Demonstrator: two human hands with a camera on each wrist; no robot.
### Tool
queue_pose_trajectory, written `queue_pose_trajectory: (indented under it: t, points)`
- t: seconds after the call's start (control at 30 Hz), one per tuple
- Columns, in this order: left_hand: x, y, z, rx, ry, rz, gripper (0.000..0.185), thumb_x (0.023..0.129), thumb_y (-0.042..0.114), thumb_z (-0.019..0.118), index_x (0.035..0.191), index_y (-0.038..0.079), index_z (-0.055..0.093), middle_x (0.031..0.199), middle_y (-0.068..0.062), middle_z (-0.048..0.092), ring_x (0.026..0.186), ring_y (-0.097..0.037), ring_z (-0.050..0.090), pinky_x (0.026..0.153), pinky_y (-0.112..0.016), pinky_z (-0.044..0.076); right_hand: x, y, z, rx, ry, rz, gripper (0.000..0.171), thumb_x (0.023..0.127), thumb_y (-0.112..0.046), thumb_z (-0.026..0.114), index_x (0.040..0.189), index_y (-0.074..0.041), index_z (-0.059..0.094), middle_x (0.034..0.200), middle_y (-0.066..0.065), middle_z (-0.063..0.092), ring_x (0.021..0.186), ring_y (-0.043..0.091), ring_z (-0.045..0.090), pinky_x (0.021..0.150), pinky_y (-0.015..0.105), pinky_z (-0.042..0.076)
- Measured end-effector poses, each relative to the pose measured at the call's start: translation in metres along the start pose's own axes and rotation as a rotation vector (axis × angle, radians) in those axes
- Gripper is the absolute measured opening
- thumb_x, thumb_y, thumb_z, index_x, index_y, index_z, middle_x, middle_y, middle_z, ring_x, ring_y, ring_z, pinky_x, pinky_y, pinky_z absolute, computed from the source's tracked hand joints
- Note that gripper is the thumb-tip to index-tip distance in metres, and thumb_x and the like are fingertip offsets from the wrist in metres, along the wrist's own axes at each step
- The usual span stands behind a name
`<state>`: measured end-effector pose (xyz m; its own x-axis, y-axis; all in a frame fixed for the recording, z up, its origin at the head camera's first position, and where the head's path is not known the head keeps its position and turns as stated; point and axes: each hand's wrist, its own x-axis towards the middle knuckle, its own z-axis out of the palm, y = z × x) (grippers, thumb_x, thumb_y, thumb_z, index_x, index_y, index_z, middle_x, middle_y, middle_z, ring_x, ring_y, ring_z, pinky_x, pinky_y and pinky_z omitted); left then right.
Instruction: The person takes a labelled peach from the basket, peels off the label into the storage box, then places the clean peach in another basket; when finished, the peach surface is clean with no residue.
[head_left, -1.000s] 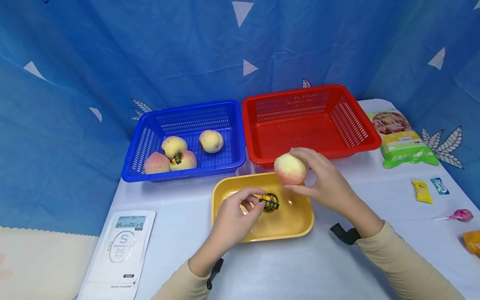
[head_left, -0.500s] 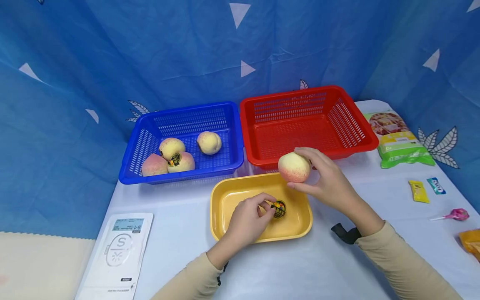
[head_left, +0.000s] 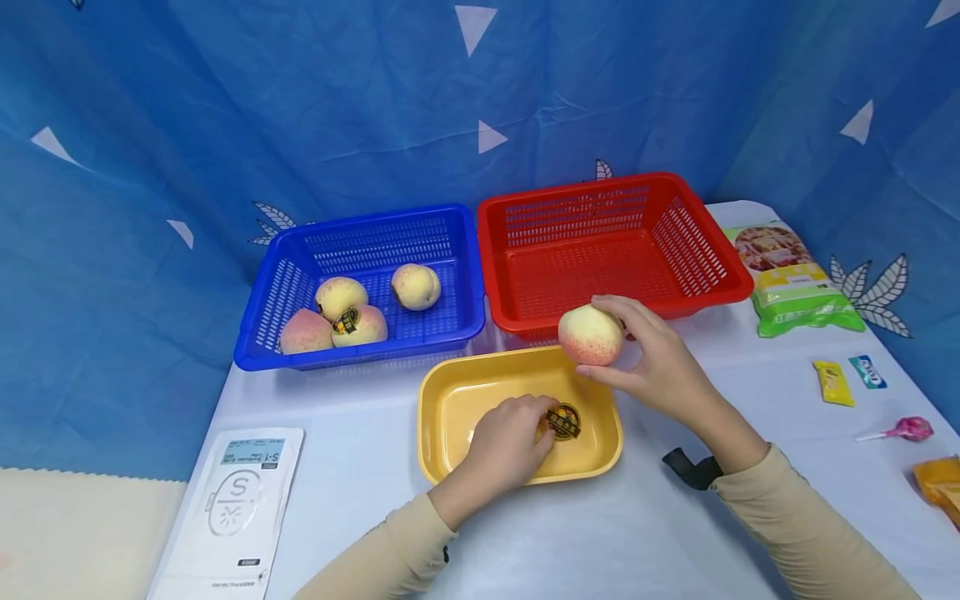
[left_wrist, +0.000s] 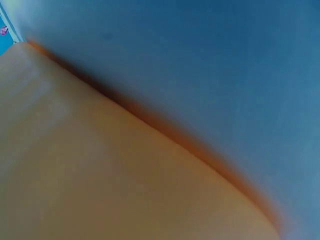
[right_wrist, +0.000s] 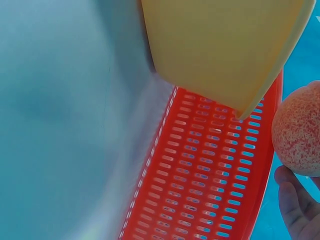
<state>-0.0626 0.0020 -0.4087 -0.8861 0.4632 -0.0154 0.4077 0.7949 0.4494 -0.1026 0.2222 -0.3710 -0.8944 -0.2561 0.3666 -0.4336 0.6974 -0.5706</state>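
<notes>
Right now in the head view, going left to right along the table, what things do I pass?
White pouch → blue basket → yellow tray → red basket → green snack bag → yellow sachet → blue sachet → pink lollipop.

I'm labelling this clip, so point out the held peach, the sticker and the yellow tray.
held peach (head_left: 589,335), head view, front skin
sticker (head_left: 564,421), head view, its face
yellow tray (head_left: 442,387), head view, left rim

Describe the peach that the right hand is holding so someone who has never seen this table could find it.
Find the red basket at the back of the table, beside the blue one. Just before its front rim, above the yellow tray, the right hand holds a peach. It is the only peach outside the blue basket.
</notes>
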Motion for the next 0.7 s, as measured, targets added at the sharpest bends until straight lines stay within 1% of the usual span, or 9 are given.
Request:
queue_pose_trajectory:
  t: [0.07,0.17,0.27,0.33,0.4,0.47,0.5,0.63,0.7]
  points:
    - [-0.001,0.000,0.000,0.034,-0.036,0.012,0.029,0.090,0.019,0.068,0.118,0.016,0.071,0.105,0.002,0.072,0.095,-0.018,0.068,0.071,-0.032,0.056,0.000,0.000,0.000,0.002,0.001,0.001,0.085,0.070,-0.026,0.092,0.142,-0.013,0.050,0.141,0.005,0.054,0.115,0.015,0.056,0.087,0.028,0.057]
    - [-0.002,0.000,0.000,0.057,-0.066,0.032,0.032,0.092,0.021,0.067,0.123,0.015,0.069,0.116,0.000,0.071,0.104,-0.020,0.068,0.081,-0.036,0.058,0.000,0.001,0.000,0.004,0.005,0.001,0.085,0.070,-0.026,0.092,0.142,-0.014,0.050,0.140,0.004,0.054,0.114,0.015,0.056,0.087,0.025,0.056]
    - [-0.004,0.000,-0.004,0.048,-0.062,0.039,0.036,0.093,0.023,0.065,0.128,0.014,0.066,0.124,0.000,0.069,0.111,-0.021,0.066,0.089,-0.037,0.056,-0.001,0.002,-0.001,0.010,0.010,0.004,0.085,0.069,-0.025,0.092,0.142,-0.014,0.050,0.140,0.005,0.054,0.113,0.015,0.056,0.087,0.022,0.055]
    - [-0.008,0.000,-0.010,0.027,-0.052,0.030,0.039,0.093,0.025,0.065,0.130,0.014,0.064,0.127,0.000,0.068,0.115,-0.021,0.064,0.093,-0.038,0.055,-0.001,0.003,-0.002,0.014,0.013,0.011,0.085,0.069,-0.025,0.092,0.143,-0.015,0.049,0.140,0.004,0.054,0.113,0.015,0.056,0.087,0.025,0.055]
    - [-0.013,-0.002,-0.016,-0.004,-0.040,0.017,0.041,0.093,0.028,0.065,0.132,0.014,0.063,0.129,0.000,0.066,0.117,-0.021,0.062,0.096,-0.039,0.053,-0.001,0.003,-0.003,0.015,0.015,0.025,0.086,0.069,-0.025,0.092,0.143,-0.016,0.049,0.140,0.004,0.054,0.114,0.015,0.055,0.087,0.030,0.056]
    - [-0.020,-0.006,-0.021,-0.030,-0.021,0.001,0.044,0.093,0.030,0.065,0.135,0.015,0.061,0.132,0.000,0.064,0.119,-0.021,0.059,0.098,-0.040,0.051,-0.001,0.003,-0.004,0.016,0.018,0.038,0.086,0.069,-0.026,0.092,0.143,-0.017,0.049,0.140,0.004,0.054,0.114,0.015,0.055,0.087,0.028,0.055]
    - [-0.023,-0.008,-0.024,-0.043,-0.009,-0.008,0.046,0.093,0.031,0.065,0.136,0.014,0.060,0.134,-0.001,0.062,0.121,-0.021,0.058,0.100,-0.042,0.050,-0.001,0.003,-0.005,0.017,0.020,0.043,0.086,0.069,-0.025,0.092,0.143,-0.017,0.048,0.140,0.004,0.054,0.114,0.015,0.054,0.086,0.029,0.055]
    - [-0.035,-0.019,-0.033,-0.083,0.060,-0.051,0.051,0.093,0.034,0.065,0.139,0.014,0.057,0.140,-0.004,0.058,0.128,-0.024,0.053,0.107,-0.046,0.046,-0.001,0.005,-0.008,0.029,0.029,0.057,0.084,0.071,-0.025,0.091,0.143,-0.016,0.048,0.139,0.004,0.054,0.113,0.014,0.054,0.086,0.016,0.050]
    - [-0.037,-0.024,-0.037,-0.104,0.104,-0.068,0.052,0.092,0.033,0.066,0.140,0.014,0.056,0.142,-0.005,0.056,0.131,-0.026,0.052,0.109,-0.047,0.044,0.000,0.007,-0.010,0.039,0.031,0.063,0.083,0.071,-0.025,0.091,0.142,-0.016,0.048,0.138,0.003,0.055,0.112,0.014,0.054,0.085,0.013,0.048]
